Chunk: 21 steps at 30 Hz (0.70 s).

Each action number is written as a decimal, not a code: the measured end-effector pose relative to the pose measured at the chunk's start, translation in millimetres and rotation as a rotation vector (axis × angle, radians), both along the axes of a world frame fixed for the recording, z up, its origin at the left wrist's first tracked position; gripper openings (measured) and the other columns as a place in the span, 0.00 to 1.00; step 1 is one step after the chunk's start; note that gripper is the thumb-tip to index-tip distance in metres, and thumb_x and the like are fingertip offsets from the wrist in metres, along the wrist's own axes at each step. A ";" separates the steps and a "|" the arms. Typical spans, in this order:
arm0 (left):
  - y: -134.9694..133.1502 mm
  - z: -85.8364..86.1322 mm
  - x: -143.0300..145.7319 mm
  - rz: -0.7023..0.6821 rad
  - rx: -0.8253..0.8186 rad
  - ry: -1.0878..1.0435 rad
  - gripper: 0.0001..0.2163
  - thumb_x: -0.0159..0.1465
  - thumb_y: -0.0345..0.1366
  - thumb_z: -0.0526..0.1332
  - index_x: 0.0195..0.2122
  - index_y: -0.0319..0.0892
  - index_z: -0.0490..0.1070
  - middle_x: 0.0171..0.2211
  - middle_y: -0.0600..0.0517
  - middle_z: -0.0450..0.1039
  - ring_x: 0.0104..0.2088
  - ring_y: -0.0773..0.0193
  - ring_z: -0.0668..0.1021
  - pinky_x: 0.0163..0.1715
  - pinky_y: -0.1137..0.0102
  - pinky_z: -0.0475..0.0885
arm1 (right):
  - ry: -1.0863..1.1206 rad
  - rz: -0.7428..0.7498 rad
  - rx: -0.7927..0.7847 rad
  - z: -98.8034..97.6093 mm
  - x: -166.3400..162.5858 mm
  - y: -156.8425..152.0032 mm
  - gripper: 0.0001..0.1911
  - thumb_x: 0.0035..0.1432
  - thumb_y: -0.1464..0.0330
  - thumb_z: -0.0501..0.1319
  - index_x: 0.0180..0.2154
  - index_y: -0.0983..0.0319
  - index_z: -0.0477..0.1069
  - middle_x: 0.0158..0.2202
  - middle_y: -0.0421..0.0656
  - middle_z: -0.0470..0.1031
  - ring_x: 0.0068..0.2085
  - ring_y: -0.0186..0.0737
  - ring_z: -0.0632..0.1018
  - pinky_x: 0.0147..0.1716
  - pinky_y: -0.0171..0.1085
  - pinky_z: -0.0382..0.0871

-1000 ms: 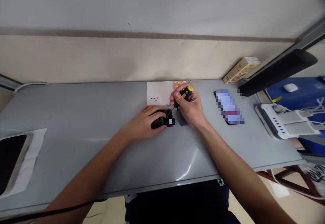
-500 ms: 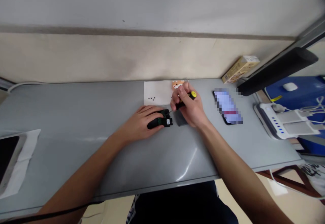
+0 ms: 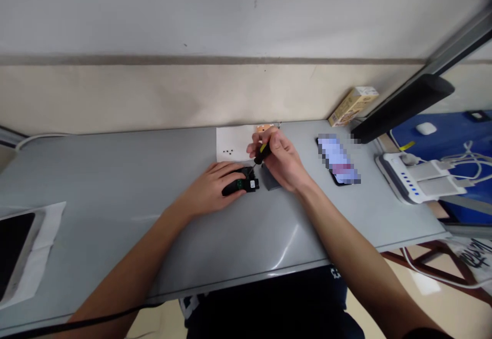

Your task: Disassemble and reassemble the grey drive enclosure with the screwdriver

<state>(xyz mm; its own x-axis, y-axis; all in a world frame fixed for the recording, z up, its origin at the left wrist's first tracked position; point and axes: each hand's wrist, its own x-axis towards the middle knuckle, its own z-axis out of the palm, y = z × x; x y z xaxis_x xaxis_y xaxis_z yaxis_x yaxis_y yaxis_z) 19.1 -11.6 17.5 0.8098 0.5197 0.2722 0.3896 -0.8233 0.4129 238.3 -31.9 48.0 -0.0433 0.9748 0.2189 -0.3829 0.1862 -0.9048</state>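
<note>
On the grey desk lies a small black device [image 3: 251, 184] with green circuit-board parts and a white label, its casing apparently opened. My left hand [image 3: 217, 185] is closed around its left side and presses it against the desk. In my right hand [image 3: 282, 157] is a screwdriver [image 3: 263, 152] with a black and yellow handle, tilted with its shaft pointing down-left to the upper part of the device. Whether the tip sits in a screw cannot be made out. A dark grey flat piece [image 3: 271, 179] lies under my right hand, partly hidden by it.
Several tiny dark screws [image 3: 228, 151] lie on a white paper [image 3: 238, 136] behind the device. An orange patterned item [image 3: 265, 128] is partly covered. Rightward are a phone [image 3: 338, 160], a carton [image 3: 352, 106], a black cylinder [image 3: 407, 106] and a power strip [image 3: 407, 177].
My right hand has tipped the screwdriver, so its handle now leans differently and the shaft shows more clearly. My left hand keeps its hold on the device. The camera view has shifted slightly.
</note>
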 end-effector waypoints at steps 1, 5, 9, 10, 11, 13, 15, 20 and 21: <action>-0.1 -0.3 0.5 0.000 0.000 -0.007 0.12 0.70 0.40 0.61 0.53 0.48 0.74 0.60 0.48 0.73 0.60 0.54 0.74 0.61 0.54 0.69 | 0.012 -0.001 0.014 -2.6 -1.2 0.5 0.21 0.63 0.46 0.60 0.34 0.56 0.63 0.37 0.40 0.69 0.34 0.35 0.75 0.37 0.39 0.71; -0.5 -2.3 1.6 0.006 -0.013 -0.019 0.11 0.69 0.40 0.62 0.52 0.48 0.74 0.59 0.48 0.73 0.59 0.54 0.74 0.61 0.54 0.69 | 0.056 -0.035 0.054 -7.0 -4.5 3.4 0.20 0.64 0.49 0.61 0.33 0.56 0.60 0.26 0.35 0.61 0.25 0.32 0.67 0.28 0.35 0.65; -1.9 -5.2 3.4 0.029 -0.028 -0.025 0.12 0.69 0.40 0.62 0.52 0.48 0.74 0.58 0.48 0.74 0.60 0.53 0.74 0.61 0.53 0.68 | 0.033 -0.057 -0.019 0.3 -3.8 3.5 0.24 0.64 0.41 0.53 0.37 0.55 0.65 0.27 0.37 0.63 0.27 0.34 0.68 0.29 0.37 0.67; -2.4 -6.0 4.4 0.045 -0.046 -0.029 0.13 0.68 0.40 0.63 0.53 0.48 0.73 0.58 0.48 0.74 0.60 0.53 0.74 0.61 0.53 0.68 | 0.015 -0.056 -0.046 2.7 -3.4 2.7 0.25 0.64 0.41 0.52 0.38 0.55 0.67 0.29 0.39 0.65 0.28 0.35 0.70 0.30 0.38 0.68; -3.0 -6.8 5.5 0.063 -0.072 -0.034 0.15 0.68 0.40 0.64 0.55 0.48 0.71 0.58 0.48 0.74 0.59 0.52 0.74 0.61 0.52 0.68 | 0.002 -0.057 -0.065 4.7 -3.1 1.6 0.24 0.63 0.42 0.54 0.38 0.55 0.67 0.31 0.40 0.67 0.31 0.36 0.71 0.32 0.39 0.69; -4.1 -8.1 7.7 0.094 -0.131 -0.048 0.19 0.66 0.41 0.65 0.58 0.49 0.68 0.57 0.48 0.74 0.58 0.51 0.74 0.61 0.51 0.68 | 0.009 -0.071 -0.072 7.0 -3.0 -1.0 0.21 0.60 0.45 0.61 0.36 0.56 0.67 0.36 0.41 0.70 0.36 0.37 0.74 0.35 0.39 0.71; -4.8 -8.5 9.4 0.104 -0.173 -0.063 0.22 0.65 0.41 0.66 0.60 0.51 0.66 0.57 0.48 0.74 0.58 0.50 0.75 0.60 0.50 0.68 | 0.047 -0.083 -0.062 6.6 -3.8 -3.0 0.21 0.57 0.49 0.67 0.34 0.56 0.64 0.39 0.41 0.70 0.39 0.37 0.76 0.37 0.38 0.72; -5.4 -6.8 9.8 0.086 -0.183 -0.077 0.24 0.64 0.42 0.65 0.61 0.53 0.65 0.56 0.50 0.75 0.58 0.50 0.75 0.60 0.50 0.68 | 0.002 -0.136 -0.060 -0.6 -8.0 -2.1 0.24 0.58 0.48 0.66 0.32 0.55 0.57 0.25 0.33 0.61 0.22 0.30 0.66 0.23 0.35 0.63; -5.4 -6.7 9.7 0.087 -0.175 -0.074 0.23 0.64 0.42 0.65 0.60 0.53 0.65 0.56 0.50 0.75 0.57 0.50 0.75 0.60 0.50 0.68 | -0.023 -0.152 -0.055 -1.2 -8.6 -1.3 0.24 0.58 0.46 0.64 0.32 0.55 0.57 0.22 0.32 0.57 0.20 0.30 0.61 0.21 0.34 0.59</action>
